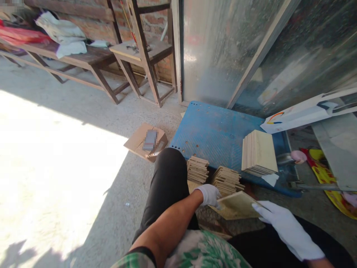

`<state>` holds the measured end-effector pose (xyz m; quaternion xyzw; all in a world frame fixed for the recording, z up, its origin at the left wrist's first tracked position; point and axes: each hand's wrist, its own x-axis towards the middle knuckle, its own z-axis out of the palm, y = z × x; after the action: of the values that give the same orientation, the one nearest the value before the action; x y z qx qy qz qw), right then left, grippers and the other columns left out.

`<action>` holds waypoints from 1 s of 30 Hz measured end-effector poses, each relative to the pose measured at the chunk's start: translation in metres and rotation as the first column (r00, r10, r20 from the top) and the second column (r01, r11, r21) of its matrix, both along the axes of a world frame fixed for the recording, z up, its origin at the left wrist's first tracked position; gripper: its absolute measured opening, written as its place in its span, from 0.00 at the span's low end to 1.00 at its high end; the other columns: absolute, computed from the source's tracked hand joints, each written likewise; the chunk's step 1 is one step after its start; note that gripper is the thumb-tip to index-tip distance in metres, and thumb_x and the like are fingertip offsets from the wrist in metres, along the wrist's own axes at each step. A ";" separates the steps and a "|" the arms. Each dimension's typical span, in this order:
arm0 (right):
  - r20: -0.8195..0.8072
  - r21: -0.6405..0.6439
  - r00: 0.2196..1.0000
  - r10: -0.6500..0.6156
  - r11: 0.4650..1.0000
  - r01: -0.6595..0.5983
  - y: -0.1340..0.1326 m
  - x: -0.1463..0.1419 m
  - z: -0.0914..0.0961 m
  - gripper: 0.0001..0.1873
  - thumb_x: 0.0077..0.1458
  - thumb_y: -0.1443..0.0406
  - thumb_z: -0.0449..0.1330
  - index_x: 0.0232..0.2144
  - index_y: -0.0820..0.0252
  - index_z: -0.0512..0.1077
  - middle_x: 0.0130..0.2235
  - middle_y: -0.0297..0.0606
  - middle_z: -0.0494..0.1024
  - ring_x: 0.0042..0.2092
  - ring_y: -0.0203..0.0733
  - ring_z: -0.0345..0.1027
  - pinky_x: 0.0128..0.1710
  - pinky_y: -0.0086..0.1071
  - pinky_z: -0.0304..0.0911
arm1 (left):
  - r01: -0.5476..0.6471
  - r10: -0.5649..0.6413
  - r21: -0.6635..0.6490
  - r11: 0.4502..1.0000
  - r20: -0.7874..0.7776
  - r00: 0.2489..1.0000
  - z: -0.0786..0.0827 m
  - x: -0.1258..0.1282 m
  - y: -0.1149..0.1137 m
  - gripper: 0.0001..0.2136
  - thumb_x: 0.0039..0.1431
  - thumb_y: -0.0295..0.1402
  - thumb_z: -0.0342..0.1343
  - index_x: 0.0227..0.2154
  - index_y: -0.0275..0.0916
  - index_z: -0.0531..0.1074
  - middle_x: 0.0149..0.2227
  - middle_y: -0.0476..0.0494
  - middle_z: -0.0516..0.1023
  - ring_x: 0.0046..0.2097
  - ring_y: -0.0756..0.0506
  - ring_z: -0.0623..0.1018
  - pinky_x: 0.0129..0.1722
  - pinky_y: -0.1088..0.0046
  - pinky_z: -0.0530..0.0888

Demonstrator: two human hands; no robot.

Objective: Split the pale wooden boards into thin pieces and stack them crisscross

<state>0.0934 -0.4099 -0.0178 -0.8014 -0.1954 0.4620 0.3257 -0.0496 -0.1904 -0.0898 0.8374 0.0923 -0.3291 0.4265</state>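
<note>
My right hand (287, 225), in a white glove, grips the right edge of a thin, pale wooden board (237, 207) between thumb and fingers. At the opposite corner of that board, my left hand (209, 195), also gloved in white, has its fingers curled on the edge; the fingertips are partly hidden. The board is held tilted above my lap. Just beyond it are two piles of thin wooden pieces, a left pile (197, 169) and a right pile (227, 180), unevenly layered. Farther right, a neat stack of boards (258, 153) rests on a blue platform (214, 130).
A cardboard box (146, 140) lies on the concrete floor (108, 201) left of my knee. A white bag (295, 113) leans by the glass panel (212, 48). Behind are a wooden chair (156, 56) and a bench (83, 61) with cloths.
</note>
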 end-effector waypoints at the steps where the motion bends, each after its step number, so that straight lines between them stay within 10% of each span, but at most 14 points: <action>1: 0.069 -0.012 0.995 0.070 0.998 -0.069 0.004 -0.006 -0.007 0.25 0.50 0.47 0.62 0.43 0.56 0.79 0.48 0.40 0.79 0.50 0.50 0.72 0.51 0.35 0.67 | 0.013 -0.013 -0.001 1.000 0.018 1.000 0.004 0.000 0.003 0.29 0.44 0.41 0.66 0.52 0.39 0.75 0.45 0.38 0.81 0.46 0.39 0.79 0.44 0.68 0.74; 8: 0.250 -0.017 0.943 0.220 0.975 -0.223 0.026 -0.038 -0.053 0.18 0.51 0.51 0.59 0.36 0.53 0.81 0.40 0.38 0.82 0.44 0.48 0.75 0.49 0.34 0.66 | 0.011 -0.009 -0.009 1.000 0.143 0.990 0.019 0.002 0.009 0.27 0.49 0.40 0.63 0.54 0.43 0.72 0.48 0.43 0.80 0.46 0.43 0.79 0.44 0.73 0.73; 17: 0.273 -0.150 0.893 0.358 0.933 -0.328 0.023 -0.044 -0.077 0.21 0.55 0.54 0.56 0.45 0.55 0.79 0.45 0.40 0.80 0.48 0.46 0.73 0.51 0.34 0.65 | 0.212 -0.225 0.148 0.966 0.079 0.971 -0.001 0.009 -0.020 0.16 0.58 0.38 0.53 0.46 0.39 0.78 0.40 0.37 0.82 0.43 0.40 0.80 0.42 0.68 0.75; 24: 0.261 -0.581 0.792 0.552 0.745 -0.328 0.017 -0.038 -0.093 0.37 0.55 0.49 0.57 0.62 0.61 0.63 0.61 0.50 0.67 0.60 0.56 0.63 0.56 0.44 0.59 | 0.231 -0.242 0.160 0.960 0.050 0.969 -0.020 0.013 -0.025 0.16 0.57 0.36 0.53 0.45 0.38 0.78 0.43 0.34 0.81 0.45 0.38 0.80 0.44 0.65 0.75; 30: 0.107 -0.553 0.781 0.615 0.690 -0.467 0.035 -0.051 -0.096 0.29 0.59 0.54 0.54 0.60 0.59 0.66 0.59 0.48 0.70 0.57 0.52 0.66 0.53 0.38 0.60 | 0.233 -0.238 0.141 0.962 0.021 0.971 -0.030 0.011 -0.030 0.16 0.59 0.37 0.52 0.45 0.38 0.78 0.42 0.35 0.81 0.45 0.39 0.80 0.46 0.67 0.74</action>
<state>0.0426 -0.3747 -0.1134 -0.8195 -0.3439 0.4519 -0.0763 -0.0387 -0.2201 -0.1203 0.8759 0.0064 -0.3546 0.3273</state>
